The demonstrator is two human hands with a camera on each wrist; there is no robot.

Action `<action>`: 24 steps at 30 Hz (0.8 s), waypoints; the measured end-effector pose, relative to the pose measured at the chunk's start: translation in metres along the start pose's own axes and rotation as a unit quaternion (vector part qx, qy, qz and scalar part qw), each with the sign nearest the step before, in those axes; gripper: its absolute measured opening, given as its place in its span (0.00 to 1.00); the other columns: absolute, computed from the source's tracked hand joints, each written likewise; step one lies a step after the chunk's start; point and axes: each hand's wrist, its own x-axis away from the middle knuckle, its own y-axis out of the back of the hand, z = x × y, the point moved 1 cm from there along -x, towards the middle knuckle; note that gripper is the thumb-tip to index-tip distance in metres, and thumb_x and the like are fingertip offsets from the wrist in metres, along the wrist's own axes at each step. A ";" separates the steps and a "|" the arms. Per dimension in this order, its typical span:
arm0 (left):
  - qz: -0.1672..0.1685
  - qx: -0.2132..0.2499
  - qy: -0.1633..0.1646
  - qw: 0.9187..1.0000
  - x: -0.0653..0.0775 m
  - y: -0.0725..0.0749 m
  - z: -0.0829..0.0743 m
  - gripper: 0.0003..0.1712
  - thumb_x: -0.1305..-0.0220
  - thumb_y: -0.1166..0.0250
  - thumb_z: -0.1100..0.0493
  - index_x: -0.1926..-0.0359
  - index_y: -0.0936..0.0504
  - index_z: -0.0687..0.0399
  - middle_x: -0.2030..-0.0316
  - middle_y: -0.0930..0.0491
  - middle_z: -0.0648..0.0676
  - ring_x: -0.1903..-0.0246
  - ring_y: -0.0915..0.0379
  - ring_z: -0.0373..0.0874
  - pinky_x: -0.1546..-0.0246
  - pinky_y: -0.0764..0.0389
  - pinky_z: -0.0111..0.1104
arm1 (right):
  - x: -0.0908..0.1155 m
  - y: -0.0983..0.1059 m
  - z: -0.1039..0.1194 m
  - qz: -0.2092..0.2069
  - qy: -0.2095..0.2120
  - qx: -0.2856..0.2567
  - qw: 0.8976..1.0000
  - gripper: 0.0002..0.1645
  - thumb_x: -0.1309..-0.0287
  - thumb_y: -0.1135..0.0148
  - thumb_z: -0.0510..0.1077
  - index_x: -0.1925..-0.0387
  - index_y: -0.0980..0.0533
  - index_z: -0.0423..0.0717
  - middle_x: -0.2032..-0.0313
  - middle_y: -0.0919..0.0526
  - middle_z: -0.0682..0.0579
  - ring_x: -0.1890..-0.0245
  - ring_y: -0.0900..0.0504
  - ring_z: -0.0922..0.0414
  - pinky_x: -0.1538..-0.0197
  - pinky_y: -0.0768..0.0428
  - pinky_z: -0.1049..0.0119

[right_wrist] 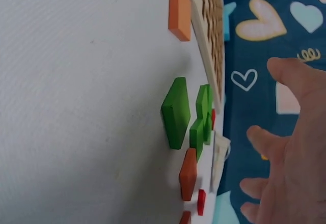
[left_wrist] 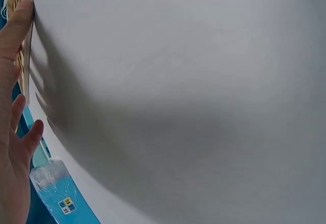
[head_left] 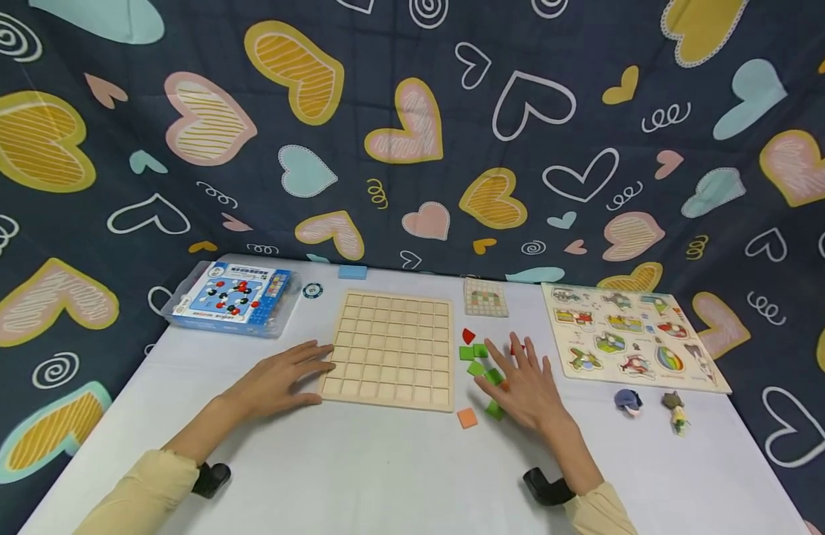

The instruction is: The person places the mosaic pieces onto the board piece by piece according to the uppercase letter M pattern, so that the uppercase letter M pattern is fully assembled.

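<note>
Left hand [head_left: 279, 379] was spread, gripping nothing, fingertips at left edge of square pale-wood grid board [head_left: 395, 349]. Right hand [head_left: 529, 394] hovered splayed, empty, over flat green square tiles [head_left: 476, 368] right of it. Probably reach stage; next pick called for pinching one.

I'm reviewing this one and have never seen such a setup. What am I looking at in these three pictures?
There is no machine, just a person's bare hands. The wide picture comes from a camera on the head; the other two come from one on each wrist. On the white table lie a gridded board, green, orange and red pieces, a card, a box and two small figures, among other things. The left hand is at the board's left edge; the right hand is spread above the pieces. Neither holds anything.
</note>
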 end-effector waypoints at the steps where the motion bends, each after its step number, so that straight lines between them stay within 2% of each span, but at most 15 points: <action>1: 0.003 0.009 -0.001 1.000 -0.001 0.000 0.001 0.33 0.46 0.31 0.40 0.42 0.22 0.49 0.33 0.34 0.54 0.34 0.41 0.59 0.43 0.29 0.54 | 0.000 0.000 0.000 0.001 0.003 -0.013 1.000 0.43 0.39 0.51 0.71 0.28 0.42 0.58 0.27 0.50 0.37 0.28 0.56 0.36 0.36 0.54 0.29; 4: 0.016 0.035 0.008 0.999 -0.004 0.000 0.006 0.34 0.48 0.31 0.37 0.43 0.21 0.47 0.32 0.35 0.53 0.34 0.41 0.59 0.45 0.28 0.55 | -0.003 0.001 -0.002 0.006 0.013 -0.076 0.997 0.40 0.36 0.51 0.66 0.27 0.44 0.56 0.28 0.51 0.36 0.29 0.56 0.35 0.35 0.53 0.29; 7: 0.029 0.053 0.020 0.998 -0.005 0.000 0.009 0.34 0.50 0.32 0.35 0.45 0.20 0.46 0.32 0.36 0.53 0.34 0.40 0.58 0.43 0.29 0.54 | -0.009 0.000 -0.006 0.005 0.027 -0.162 0.986 0.37 0.32 0.52 0.59 0.27 0.45 0.54 0.28 0.51 0.35 0.29 0.57 0.34 0.34 0.54 0.31; 11: 0.048 0.072 0.032 0.996 -0.008 0.002 0.010 0.34 0.51 0.31 0.35 0.45 0.20 0.45 0.31 0.37 0.53 0.34 0.41 0.56 0.41 0.30 0.52 | -0.018 0.000 -0.014 -0.010 0.039 -0.273 0.961 0.33 0.29 0.53 0.52 0.27 0.45 0.52 0.28 0.49 0.38 0.28 0.54 0.38 0.31 0.52 0.37; 15: 0.058 0.085 0.041 0.994 -0.012 0.004 0.010 0.33 0.53 0.29 0.37 0.47 0.20 0.44 0.31 0.37 0.52 0.33 0.41 0.55 0.40 0.32 0.52 | -0.028 0.003 -0.022 -0.028 0.042 -0.369 0.928 0.31 0.29 0.52 0.45 0.28 0.43 0.46 0.28 0.44 0.42 0.29 0.46 0.42 0.31 0.45 0.43; 18: 0.059 0.090 0.048 0.993 -0.014 0.005 0.010 0.32 0.54 0.28 0.38 0.48 0.19 0.43 0.32 0.36 0.52 0.34 0.41 0.55 0.40 0.32 0.53 | -0.039 0.005 -0.031 -0.037 0.048 -0.415 0.908 0.28 0.30 0.52 0.38 0.31 0.40 0.38 0.31 0.39 0.39 0.32 0.40 0.42 0.32 0.37 0.60; 20: 0.058 0.092 0.050 0.993 -0.014 0.005 0.011 0.32 0.55 0.28 0.38 0.49 0.18 0.43 0.32 0.35 0.53 0.34 0.40 0.56 0.41 0.32 0.54 | -0.045 0.005 -0.038 -0.044 0.049 -0.427 0.902 0.26 0.31 0.51 0.36 0.33 0.38 0.35 0.34 0.35 0.36 0.34 0.37 0.41 0.37 0.33 0.72; 22: 0.058 0.096 0.053 0.992 -0.014 0.004 0.011 0.31 0.55 0.27 0.38 0.50 0.18 0.43 0.32 0.35 0.53 0.34 0.40 0.56 0.41 0.32 0.54 | -0.050 0.006 -0.044 -0.045 0.039 -0.430 0.901 0.26 0.32 0.50 0.34 0.35 0.36 0.33 0.36 0.32 0.35 0.37 0.32 0.41 0.44 0.31 0.81; 24: 0.059 0.097 0.055 0.992 -0.013 0.004 0.011 0.31 0.56 0.27 0.37 0.50 0.18 0.43 0.33 0.34 0.52 0.34 0.40 0.55 0.41 0.31 0.54 | -0.053 0.008 -0.049 -0.046 0.027 -0.422 0.905 0.25 0.33 0.48 0.34 0.36 0.35 0.33 0.38 0.30 0.35 0.40 0.28 0.41 0.48 0.29 0.83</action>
